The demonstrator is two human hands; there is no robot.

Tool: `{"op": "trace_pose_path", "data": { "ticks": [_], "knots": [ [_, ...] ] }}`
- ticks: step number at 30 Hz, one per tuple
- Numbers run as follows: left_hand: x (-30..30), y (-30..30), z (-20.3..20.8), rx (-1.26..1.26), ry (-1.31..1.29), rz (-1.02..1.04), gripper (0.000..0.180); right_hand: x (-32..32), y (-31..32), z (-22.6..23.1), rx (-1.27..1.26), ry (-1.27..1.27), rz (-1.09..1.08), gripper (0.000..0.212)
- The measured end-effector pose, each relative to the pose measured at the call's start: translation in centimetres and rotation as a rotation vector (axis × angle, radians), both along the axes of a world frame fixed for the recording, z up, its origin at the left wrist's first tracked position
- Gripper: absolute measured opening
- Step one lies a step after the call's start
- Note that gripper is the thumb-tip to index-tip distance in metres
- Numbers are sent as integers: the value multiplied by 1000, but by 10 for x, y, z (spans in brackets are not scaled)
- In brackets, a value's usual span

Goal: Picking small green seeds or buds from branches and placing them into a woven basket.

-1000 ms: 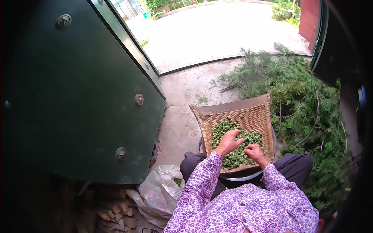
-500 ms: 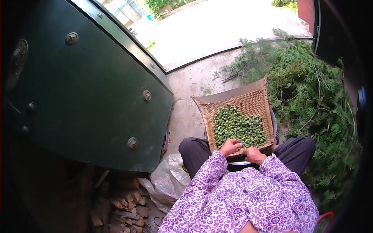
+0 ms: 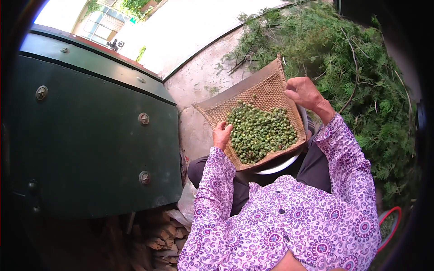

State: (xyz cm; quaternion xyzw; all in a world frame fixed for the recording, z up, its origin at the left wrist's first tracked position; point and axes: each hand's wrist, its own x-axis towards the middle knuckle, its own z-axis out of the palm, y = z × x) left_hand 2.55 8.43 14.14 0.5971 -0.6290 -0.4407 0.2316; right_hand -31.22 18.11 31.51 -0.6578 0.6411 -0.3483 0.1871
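A woven winnowing basket [image 3: 266, 79] with a flat far lip sits tilted across my lap, over a pale metal basin [image 3: 275, 168]. Heaped in its near half are many small round green seed cones [image 3: 262, 131]. My left hand [image 3: 221, 134] is closed over the middle of the basket's left rim, its thumb by the cones. At the middle of the right rim is my right hand [image 3: 305, 94], closed, its fingertips at the edge. Part of each grip is hidden by the hand itself.
Cut evergreen branches [image 3: 334, 49] are piled along the right side. To the left stands a dark green metal door [image 3: 90, 135] with round studs. Split firewood [image 3: 165, 239] and a whitish plastic sack [image 3: 186, 203] lie at the lower left. A red-rimmed object [image 3: 394, 226] shows at lower right.
Both hands have left the basket's near edge and spread apart, the left to the left rim, the right up to the right rim. The whole view has turned and shifted.
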Motion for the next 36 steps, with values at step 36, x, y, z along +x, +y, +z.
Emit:
{"op": "trace_pose_path", "data": {
  "ticks": [36],
  "knots": [
    [-149, 90, -16, -164, -613, -767, 48, 3, -45, 27, -205, -372, -178, 16]
  ]
}}
